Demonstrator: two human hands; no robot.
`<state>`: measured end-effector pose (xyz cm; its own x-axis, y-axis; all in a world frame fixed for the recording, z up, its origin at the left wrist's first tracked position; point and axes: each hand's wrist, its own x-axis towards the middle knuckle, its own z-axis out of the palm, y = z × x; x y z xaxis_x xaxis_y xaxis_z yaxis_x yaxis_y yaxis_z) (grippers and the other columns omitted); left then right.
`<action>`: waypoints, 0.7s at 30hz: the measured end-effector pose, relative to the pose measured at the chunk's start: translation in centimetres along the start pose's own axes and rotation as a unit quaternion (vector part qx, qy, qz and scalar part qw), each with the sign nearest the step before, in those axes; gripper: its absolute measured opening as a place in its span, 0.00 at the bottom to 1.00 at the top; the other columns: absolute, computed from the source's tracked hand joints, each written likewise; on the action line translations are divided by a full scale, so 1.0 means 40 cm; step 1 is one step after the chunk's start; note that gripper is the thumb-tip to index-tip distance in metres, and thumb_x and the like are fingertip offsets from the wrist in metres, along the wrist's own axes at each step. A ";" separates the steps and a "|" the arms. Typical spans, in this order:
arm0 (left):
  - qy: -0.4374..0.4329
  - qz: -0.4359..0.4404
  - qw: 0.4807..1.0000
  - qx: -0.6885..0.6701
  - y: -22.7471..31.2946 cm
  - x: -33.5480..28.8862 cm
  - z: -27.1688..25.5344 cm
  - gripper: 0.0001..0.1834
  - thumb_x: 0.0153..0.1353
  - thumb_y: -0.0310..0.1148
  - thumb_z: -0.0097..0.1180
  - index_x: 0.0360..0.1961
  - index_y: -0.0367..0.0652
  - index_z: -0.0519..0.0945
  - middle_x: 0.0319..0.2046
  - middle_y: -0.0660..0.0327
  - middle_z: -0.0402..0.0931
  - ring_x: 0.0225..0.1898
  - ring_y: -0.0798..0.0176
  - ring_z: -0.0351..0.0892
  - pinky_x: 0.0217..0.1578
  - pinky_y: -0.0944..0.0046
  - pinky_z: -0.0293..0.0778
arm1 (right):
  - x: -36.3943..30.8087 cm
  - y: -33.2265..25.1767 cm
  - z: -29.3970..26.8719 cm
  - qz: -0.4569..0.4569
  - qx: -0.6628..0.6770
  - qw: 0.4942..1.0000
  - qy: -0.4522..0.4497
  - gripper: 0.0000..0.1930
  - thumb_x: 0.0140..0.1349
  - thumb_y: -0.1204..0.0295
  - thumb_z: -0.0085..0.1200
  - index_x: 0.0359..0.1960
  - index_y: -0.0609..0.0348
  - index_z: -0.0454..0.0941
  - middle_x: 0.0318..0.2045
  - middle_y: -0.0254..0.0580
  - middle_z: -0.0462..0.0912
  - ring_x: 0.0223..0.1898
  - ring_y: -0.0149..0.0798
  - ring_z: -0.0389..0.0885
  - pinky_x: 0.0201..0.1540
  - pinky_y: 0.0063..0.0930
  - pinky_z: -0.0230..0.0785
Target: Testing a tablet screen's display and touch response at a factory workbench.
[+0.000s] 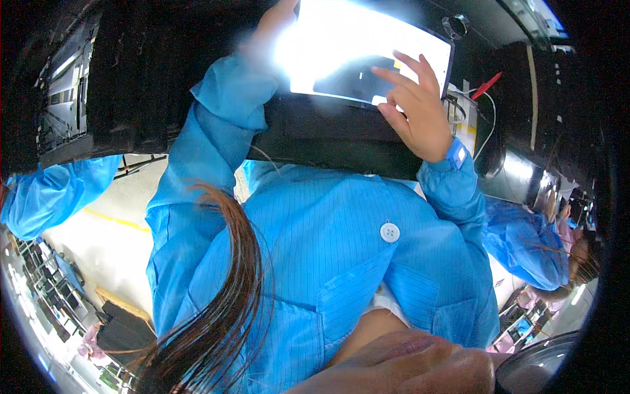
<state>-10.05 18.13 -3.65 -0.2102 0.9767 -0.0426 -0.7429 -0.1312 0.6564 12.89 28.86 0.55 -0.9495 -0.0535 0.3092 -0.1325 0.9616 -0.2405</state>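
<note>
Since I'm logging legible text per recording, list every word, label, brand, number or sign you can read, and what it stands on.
None can be read.
Tablet-like screen under the right hand: mostly washed out by glare; its small marks are too blurred.
Blue wristband: nothing legible on its pale face.
Background equipment: too small and blurred.

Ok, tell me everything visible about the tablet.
A flat rectangle with a thin dark rim, the tablet has its glassy-looking screen lit; white glare washes out much of it, leaving a dark area low down and a yellow patch. It sits slanted, its top edge sloping down rightward. The left hand is by its left side, contact lost in glare; the right hand spreads over the screen, touch unclear.
</note>
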 end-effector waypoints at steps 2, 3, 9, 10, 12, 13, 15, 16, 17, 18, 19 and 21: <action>-0.010 0.021 0.999 0.042 0.001 -0.002 0.001 0.34 0.69 0.54 0.22 0.52 0.33 0.70 0.48 0.53 0.74 0.49 0.56 0.73 0.54 0.60 0.66 | -0.003 -0.002 -0.005 0.006 0.002 1.000 0.005 0.11 0.56 0.64 0.55 0.22 0.55 0.69 0.51 0.37 0.75 0.62 0.48 0.60 0.66 0.53 0.40; -0.010 0.021 0.999 0.042 0.002 -0.001 0.000 0.34 0.69 0.54 0.22 0.52 0.33 0.70 0.48 0.53 0.74 0.49 0.56 0.73 0.54 0.60 0.66 | -0.003 -0.002 -0.005 0.006 0.002 1.000 0.004 0.11 0.56 0.64 0.55 0.22 0.55 0.69 0.51 0.37 0.75 0.62 0.48 0.60 0.66 0.53 0.40; 0.021 -0.008 0.999 0.031 0.002 0.012 -0.009 0.35 0.69 0.54 0.22 0.51 0.33 0.70 0.46 0.52 0.75 0.48 0.56 0.73 0.53 0.59 0.67 | -0.013 0.018 0.006 0.020 -0.012 1.000 0.002 0.11 0.55 0.64 0.55 0.22 0.55 0.70 0.50 0.37 0.76 0.61 0.49 0.61 0.65 0.53 0.41; 0.022 -0.011 0.999 0.024 0.002 0.009 -0.006 0.35 0.69 0.54 0.22 0.51 0.33 0.70 0.47 0.52 0.74 0.48 0.56 0.73 0.53 0.59 0.67 | -0.015 0.027 -0.003 0.028 -0.012 0.999 0.021 0.11 0.55 0.65 0.55 0.22 0.56 0.70 0.49 0.37 0.77 0.60 0.50 0.61 0.64 0.52 0.44; 0.022 -0.016 0.999 0.016 0.003 0.006 0.002 0.35 0.69 0.54 0.22 0.51 0.33 0.70 0.47 0.52 0.74 0.49 0.56 0.73 0.53 0.58 0.67 | -0.022 0.054 -0.019 0.038 -0.014 0.998 0.040 0.10 0.55 0.65 0.55 0.23 0.57 0.71 0.49 0.38 0.77 0.60 0.51 0.61 0.63 0.50 0.46; 0.017 -0.008 1.000 0.020 0.006 0.002 0.008 0.35 0.69 0.54 0.22 0.51 0.33 0.70 0.47 0.52 0.74 0.49 0.56 0.73 0.53 0.59 0.66 | -0.025 0.074 -0.025 0.080 -0.012 0.994 0.074 0.10 0.55 0.66 0.55 0.24 0.58 0.71 0.48 0.39 0.77 0.59 0.52 0.62 0.62 0.49 0.48; 0.011 0.000 1.000 0.023 0.008 0.000 0.006 0.34 0.69 0.54 0.22 0.51 0.33 0.70 0.47 0.52 0.74 0.49 0.56 0.73 0.54 0.59 0.66 | -0.027 0.106 -0.050 0.114 -0.032 0.986 0.118 0.11 0.56 0.66 0.55 0.25 0.60 0.71 0.47 0.44 0.78 0.58 0.54 0.63 0.58 0.47 0.54; 0.019 0.014 0.998 0.055 0.004 0.004 -0.005 0.34 0.69 0.54 0.23 0.51 0.33 0.70 0.48 0.52 0.74 0.49 0.56 0.73 0.54 0.60 0.66 | -0.033 0.119 -0.051 0.116 -0.034 0.986 0.119 0.11 0.56 0.66 0.55 0.25 0.60 0.71 0.47 0.44 0.78 0.58 0.54 0.63 0.58 0.47 0.54; 0.026 0.027 0.996 0.086 0.002 0.007 -0.012 0.34 0.69 0.53 0.23 0.51 0.33 0.70 0.48 0.52 0.73 0.49 0.57 0.72 0.54 0.60 0.66 | -0.040 0.132 -0.049 0.123 -0.045 0.982 0.139 0.12 0.56 0.66 0.55 0.25 0.61 0.71 0.47 0.45 0.78 0.58 0.54 0.63 0.58 0.47 0.54; 0.024 0.027 0.996 0.086 0.001 0.011 -0.016 0.34 0.69 0.53 0.23 0.51 0.33 0.70 0.48 0.52 0.73 0.49 0.57 0.72 0.54 0.60 0.66 | -0.047 0.142 -0.049 0.131 -0.056 0.977 0.159 0.12 0.56 0.65 0.56 0.25 0.61 0.71 0.46 0.46 0.78 0.58 0.54 0.63 0.58 0.48 0.55; 0.016 0.010 0.999 0.032 0.002 0.012 -0.018 0.34 0.69 0.54 0.23 0.51 0.33 0.70 0.48 0.53 0.74 0.49 0.57 0.72 0.54 0.61 0.65 | -0.054 0.148 -0.049 0.149 -0.068 0.976 0.144 0.13 0.56 0.64 0.56 0.25 0.61 0.71 0.46 0.47 0.78 0.58 0.55 0.63 0.58 0.48 0.54; -0.019 -0.022 0.999 -0.036 0.001 0.016 -0.045 0.34 0.68 0.54 0.24 0.50 0.33 0.71 0.47 0.53 0.75 0.49 0.57 0.72 0.54 0.61 0.65 | -0.054 0.154 -0.049 0.148 -0.070 0.977 0.139 0.13 0.57 0.64 0.55 0.25 0.60 0.71 0.46 0.48 0.78 0.58 0.55 0.63 0.58 0.48 0.54</action>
<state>-11.36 18.44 -5.01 -0.1539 0.9872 -0.0412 -0.7951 -0.0990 0.5983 14.67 35.41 0.21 -0.8233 0.2891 0.4885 0.1949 0.9522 -0.2351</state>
